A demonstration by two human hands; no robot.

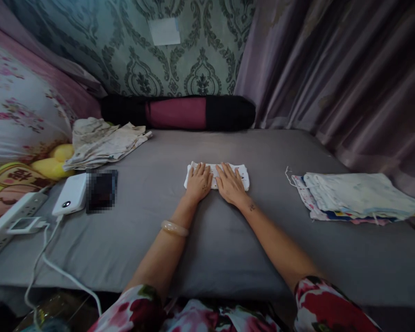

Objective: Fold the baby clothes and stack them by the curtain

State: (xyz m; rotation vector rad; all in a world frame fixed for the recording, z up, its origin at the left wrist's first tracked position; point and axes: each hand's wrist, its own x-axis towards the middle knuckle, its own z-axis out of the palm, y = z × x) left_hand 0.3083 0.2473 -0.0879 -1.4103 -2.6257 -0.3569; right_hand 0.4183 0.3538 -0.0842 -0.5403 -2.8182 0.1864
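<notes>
A small white folded cloth (213, 169) with little printed marks lies flat on the grey sheet (221, 249). My left hand (199, 182) rests palm down on its left half, fingers stretched out. On the right half, my right hand (231, 183) presses flat too, its fingers extended and a little apart. Both hands touch the cloth from above and cover much of it; neither grips it. A narrow strip of the cloth shows between the hands and at its outer ends.
At right lies a stack of folded cloths (359, 193). A crumpled pale cloth pile (103, 143) sits at back left. Nearer left are a white power bank (71, 193), a pixelated dark object (102, 191), and a power strip (17, 221) with cables. A black-and-maroon roll (176, 113) borders the wall.
</notes>
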